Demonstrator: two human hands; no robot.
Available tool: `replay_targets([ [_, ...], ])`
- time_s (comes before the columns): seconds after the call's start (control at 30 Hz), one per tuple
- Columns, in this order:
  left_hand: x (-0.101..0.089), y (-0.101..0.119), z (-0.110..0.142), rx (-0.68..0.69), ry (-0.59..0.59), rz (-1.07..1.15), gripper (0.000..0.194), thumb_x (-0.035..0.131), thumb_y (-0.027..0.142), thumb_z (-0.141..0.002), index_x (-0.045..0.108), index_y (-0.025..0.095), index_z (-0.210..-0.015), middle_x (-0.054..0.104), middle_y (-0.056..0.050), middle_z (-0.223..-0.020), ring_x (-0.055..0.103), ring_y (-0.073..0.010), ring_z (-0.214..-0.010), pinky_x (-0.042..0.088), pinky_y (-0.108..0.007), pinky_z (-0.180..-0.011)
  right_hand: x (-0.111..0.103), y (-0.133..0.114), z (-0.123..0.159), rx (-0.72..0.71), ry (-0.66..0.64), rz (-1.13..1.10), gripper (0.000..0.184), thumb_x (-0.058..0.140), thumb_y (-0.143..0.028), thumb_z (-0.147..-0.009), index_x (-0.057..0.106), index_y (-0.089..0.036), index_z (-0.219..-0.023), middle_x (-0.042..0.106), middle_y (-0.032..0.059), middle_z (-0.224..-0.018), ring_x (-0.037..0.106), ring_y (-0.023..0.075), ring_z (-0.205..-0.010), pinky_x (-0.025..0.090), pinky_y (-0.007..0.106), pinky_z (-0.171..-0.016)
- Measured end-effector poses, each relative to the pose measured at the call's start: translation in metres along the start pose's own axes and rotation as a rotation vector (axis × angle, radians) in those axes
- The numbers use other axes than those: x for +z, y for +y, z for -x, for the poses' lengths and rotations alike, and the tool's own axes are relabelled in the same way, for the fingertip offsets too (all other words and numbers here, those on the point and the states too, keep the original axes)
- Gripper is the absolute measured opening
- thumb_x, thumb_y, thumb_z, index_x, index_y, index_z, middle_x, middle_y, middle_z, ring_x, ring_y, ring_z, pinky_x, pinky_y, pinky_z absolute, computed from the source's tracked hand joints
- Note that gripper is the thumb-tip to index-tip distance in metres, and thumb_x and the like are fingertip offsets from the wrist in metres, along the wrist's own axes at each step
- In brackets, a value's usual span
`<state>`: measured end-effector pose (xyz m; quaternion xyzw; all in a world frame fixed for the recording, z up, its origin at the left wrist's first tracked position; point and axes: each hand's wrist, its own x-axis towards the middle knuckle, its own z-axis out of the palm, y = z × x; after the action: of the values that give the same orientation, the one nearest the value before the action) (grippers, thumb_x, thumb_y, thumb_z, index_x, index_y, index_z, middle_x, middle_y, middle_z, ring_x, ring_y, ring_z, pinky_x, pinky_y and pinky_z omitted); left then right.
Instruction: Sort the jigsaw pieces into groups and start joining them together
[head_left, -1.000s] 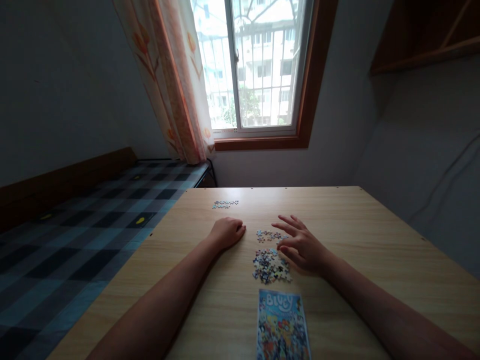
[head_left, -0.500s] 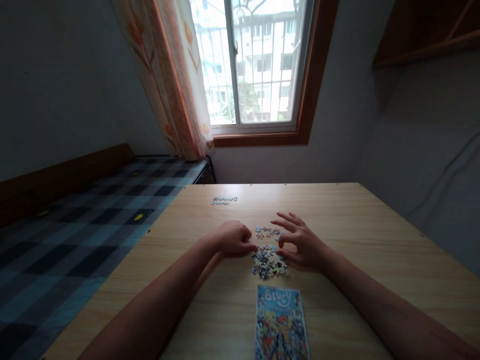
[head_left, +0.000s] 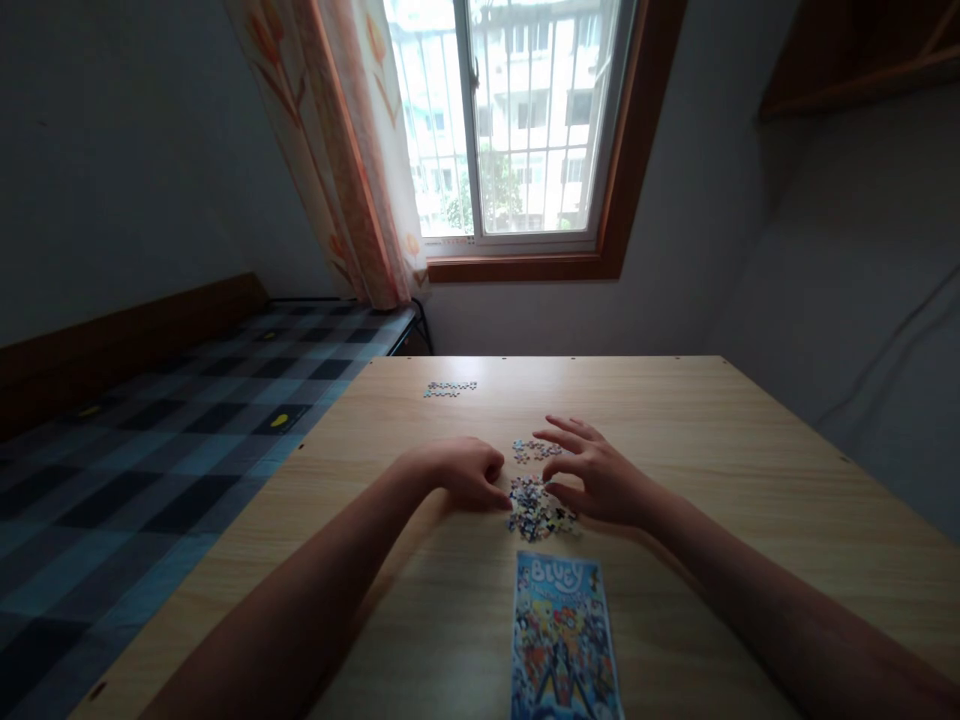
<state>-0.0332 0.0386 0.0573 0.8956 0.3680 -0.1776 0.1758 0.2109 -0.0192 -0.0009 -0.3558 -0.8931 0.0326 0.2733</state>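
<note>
While two strips of puzzle pieces (head_left: 450,388) lay at the far left of the table (head_left: 675,400), your left hand (head_left: 465,470), set apart a second earlier, had come to the main pile (head_left: 534,518): fingers curled, thumb stretched to its left edge, any grip impossible to tell. The pile lay directly on the wood, a smaller cluster (head_left: 529,452) just beyond it, a "BLUEY" picture sheet (head_left: 564,640) nearer you. Your right hand (head_left: 596,475) had shifted inward, thumb and forefinger nearly meeting over the pile's right side, other fingers spread; whether they pinched a piece could not be told. Sorting, apparently, had become two-handed.
</note>
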Motion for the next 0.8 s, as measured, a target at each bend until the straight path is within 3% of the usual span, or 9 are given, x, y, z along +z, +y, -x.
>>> replay_targets([
  [0.13,0.0,0.004,0.002,-0.022,-0.007,-0.026,0.049,0.063,0.066,-0.072,0.068,0.019,-0.086,0.068,-0.008,-0.086,0.055,-0.0191,-0.071,0.043,-0.031,-0.064,-0.009,0.005,-0.004,0.005,0.1,0.01,0.009,0.064,-0.023,-0.088,0.072,-0.024,-0.084,0.069,0.0071,-0.118,0.057,0.0264,-0.119,0.043,0.049,-0.101],
  [0.27,0.003,0.008,0.002,-0.029,0.0,-0.046,0.053,0.064,0.069,-0.07,0.067,0.02,-0.088,0.068,-0.009,-0.091,0.058,-0.021,-0.077,0.045,-0.032,-0.068,-0.021,0.0,-0.01,-0.021,0.03,-0.045,0.013,0.062,-0.025,-0.091,0.073,-0.023,-0.084,0.073,0.0031,-0.087,0.061,0.018,-0.085,0.046,0.036,-0.082],
  [0.43,0.006,0.014,0.003,-0.044,0.027,-0.094,0.059,0.068,0.073,-0.063,0.067,0.02,-0.09,0.068,-0.011,-0.098,0.059,-0.0245,-0.086,0.047,-0.035,-0.075,-0.026,-0.018,-0.013,-0.044,-0.071,-0.079,0.013,0.062,-0.022,-0.09,0.072,-0.022,-0.082,0.07,0.0014,-0.077,0.057,0.0157,-0.076,0.043,0.032,-0.075],
  [0.57,0.002,0.01,0.005,-0.035,-0.02,-0.074,0.051,0.074,0.062,-0.062,0.067,0.02,-0.09,0.069,-0.01,-0.1,0.059,-0.0224,-0.084,0.047,-0.033,-0.073,-0.021,-0.026,-0.014,-0.079,-0.107,-0.101,0.011,0.063,-0.021,-0.089,0.072,-0.022,-0.084,0.07,0.001,-0.079,0.057,0.0158,-0.077,0.044,0.032,-0.078],
  [0.67,-0.003,-0.002,0.006,-0.051,-0.087,-0.027,0.043,0.078,0.05,-0.06,0.069,0.019,-0.089,0.071,-0.007,-0.095,0.059,-0.0195,-0.079,0.046,-0.029,-0.069,-0.017,-0.019,-0.012,-0.106,-0.036,-0.089,0.013,0.06,-0.021,-0.091,0.072,-0.022,-0.084,0.07,0.0012,-0.08,0.058,0.0161,-0.077,0.044,0.033,-0.079],
  [0.8,-0.007,-0.026,0.006,-0.151,-0.127,0.049,0.031,0.075,0.036,-0.064,0.074,0.019,-0.09,0.074,-0.004,-0.092,0.061,-0.0171,-0.076,0.045,-0.026,-0.064,-0.016,0.01,-0.003,-0.035,0.209,-0.014,0.015,0.058,-0.02,-0.092,0.071,-0.021,-0.085,0.071,0.0035,-0.081,0.058,0.0177,-0.078,0.046,0.034,-0.077],
])
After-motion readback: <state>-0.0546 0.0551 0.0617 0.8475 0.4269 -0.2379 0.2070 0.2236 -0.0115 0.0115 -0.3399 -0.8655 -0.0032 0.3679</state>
